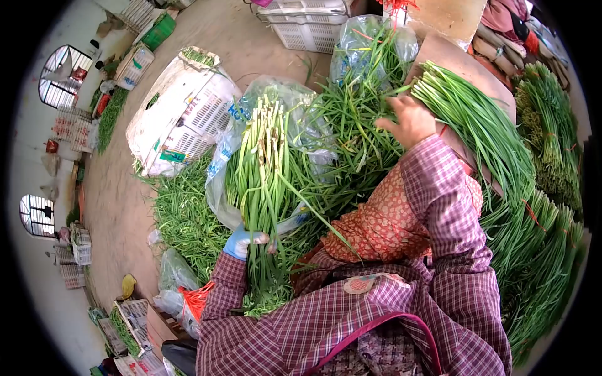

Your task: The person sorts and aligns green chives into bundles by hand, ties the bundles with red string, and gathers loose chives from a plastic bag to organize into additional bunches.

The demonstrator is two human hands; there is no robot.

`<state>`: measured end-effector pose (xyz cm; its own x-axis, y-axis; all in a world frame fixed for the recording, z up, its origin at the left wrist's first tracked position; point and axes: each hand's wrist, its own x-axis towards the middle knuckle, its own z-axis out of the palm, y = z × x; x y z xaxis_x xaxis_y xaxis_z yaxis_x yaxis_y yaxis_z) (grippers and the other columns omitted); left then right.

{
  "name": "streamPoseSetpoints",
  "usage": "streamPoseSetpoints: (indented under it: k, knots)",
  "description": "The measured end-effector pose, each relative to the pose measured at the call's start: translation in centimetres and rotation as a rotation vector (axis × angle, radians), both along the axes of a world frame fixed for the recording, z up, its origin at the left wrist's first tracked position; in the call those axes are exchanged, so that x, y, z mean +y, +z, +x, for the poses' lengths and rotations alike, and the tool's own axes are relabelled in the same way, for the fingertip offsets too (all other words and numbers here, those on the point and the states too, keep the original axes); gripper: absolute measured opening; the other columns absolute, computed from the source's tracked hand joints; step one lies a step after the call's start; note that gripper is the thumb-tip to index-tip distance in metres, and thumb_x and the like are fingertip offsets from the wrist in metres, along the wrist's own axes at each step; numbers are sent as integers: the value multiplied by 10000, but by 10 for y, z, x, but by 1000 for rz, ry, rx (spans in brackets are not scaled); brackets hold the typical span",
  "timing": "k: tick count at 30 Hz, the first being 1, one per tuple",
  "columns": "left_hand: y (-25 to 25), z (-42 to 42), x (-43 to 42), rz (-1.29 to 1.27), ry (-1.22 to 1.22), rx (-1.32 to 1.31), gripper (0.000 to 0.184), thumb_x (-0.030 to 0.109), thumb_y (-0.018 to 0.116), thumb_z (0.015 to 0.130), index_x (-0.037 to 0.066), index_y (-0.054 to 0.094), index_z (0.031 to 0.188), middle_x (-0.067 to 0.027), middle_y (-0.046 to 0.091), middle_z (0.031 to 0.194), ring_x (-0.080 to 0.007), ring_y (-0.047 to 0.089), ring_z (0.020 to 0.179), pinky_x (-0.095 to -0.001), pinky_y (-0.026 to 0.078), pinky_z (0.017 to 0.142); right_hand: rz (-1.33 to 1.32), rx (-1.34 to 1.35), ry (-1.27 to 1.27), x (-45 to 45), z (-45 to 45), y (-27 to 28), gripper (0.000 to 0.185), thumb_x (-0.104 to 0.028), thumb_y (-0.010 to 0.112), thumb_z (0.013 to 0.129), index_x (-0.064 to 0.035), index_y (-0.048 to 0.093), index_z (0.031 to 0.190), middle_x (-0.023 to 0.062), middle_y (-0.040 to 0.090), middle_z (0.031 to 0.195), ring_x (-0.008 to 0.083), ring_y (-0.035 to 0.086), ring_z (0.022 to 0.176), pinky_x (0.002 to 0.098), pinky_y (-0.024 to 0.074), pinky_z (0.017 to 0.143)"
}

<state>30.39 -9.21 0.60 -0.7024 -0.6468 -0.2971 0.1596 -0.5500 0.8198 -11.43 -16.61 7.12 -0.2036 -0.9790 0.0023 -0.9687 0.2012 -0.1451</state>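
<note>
My left hand, in a pale blue glove with bare fingertips, is closed around a bunch of leafy green stalks. The pale stem ends point away from me, and the leaves hang down below my hand. My right hand is bare and empty, its fingers spread apart. It is beside a big bundle of chives lying on a tilted board; whether it touches the bundle I cannot tell. Beneath the held bunch lies a clear plastic bag with blue print.
Loose greens cover the floor around my legs. Tied chive bundles are piled at the right. A white crate stands at the left and another crate at the back. Orange ties lie by my left elbow.
</note>
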Motion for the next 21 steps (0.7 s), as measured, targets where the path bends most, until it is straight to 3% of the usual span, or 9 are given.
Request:
streamPoseSetpoints:
  k: [2,3,5,6,8,11,14,18,21]
  knots:
    - [0,-7,-2,30,12,-7,298,209,743,773,-15,615,921,-116,601,666,-237,605,594,-386,513,575,-220,-75,183,11,26,-10,769,-732,512,755,-107,527,1202,131,608,1006,227,655,667,368,535,537]
    - [9,-14,1,47,76,-85,299,200,750,764,-16,613,920,-113,601,660,-234,608,587,-381,514,567,-361,-309,367,19,44,-10,782,-727,505,777,-63,525,1191,155,652,956,283,671,711,408,547,594]
    - [10,-20,0,25,139,-188,357,183,773,735,-29,608,970,-123,619,662,-238,615,565,-374,519,536,-186,-761,582,35,82,-4,778,-685,546,793,-3,528,1164,196,689,908,321,686,790,420,546,750]
    - [16,-26,-1,24,137,-188,357,183,773,735,-29,608,970,-123,619,662,-238,615,565,-374,519,536,-219,-808,633,40,98,-5,596,-478,656,830,19,549,1141,176,694,821,300,682,703,376,554,703]
    - [29,-36,0,6,166,-277,420,183,771,733,-46,595,1038,-150,640,690,-247,623,561,-380,527,524,-97,-908,577,43,106,3,345,-279,672,849,-6,617,1052,161,691,780,273,664,630,362,555,646]
    - [12,-18,0,-5,179,-295,468,155,779,712,-58,583,1080,-171,652,721,-252,632,562,-371,537,519,-404,-726,601,23,89,-19,106,-98,653,825,1,688,809,159,677,764,259,655,633,344,552,616]
    - [15,-17,4,15,229,-272,463,117,783,692,-50,589,1078,-160,657,736,-239,637,563,-350,541,517,-408,-468,406,3,46,-32,91,-96,653,824,-15,692,833,140,684,809,250,661,676,355,555,645]
    - [6,-13,5,-54,226,-310,456,92,781,689,-40,591,1081,-139,666,775,-222,644,583,-339,548,530,-261,-132,76,-15,17,-36,172,-291,675,822,-166,702,937,81,655,882,252,658,741,392,536,674]
    - [10,-16,6,-66,209,-347,519,98,793,683,-28,570,1134,-110,670,869,-191,657,696,-307,559,608,-430,-138,186,1,34,-15,251,-339,702,786,-194,676,990,48,611,892,240,647,724,383,532,656]
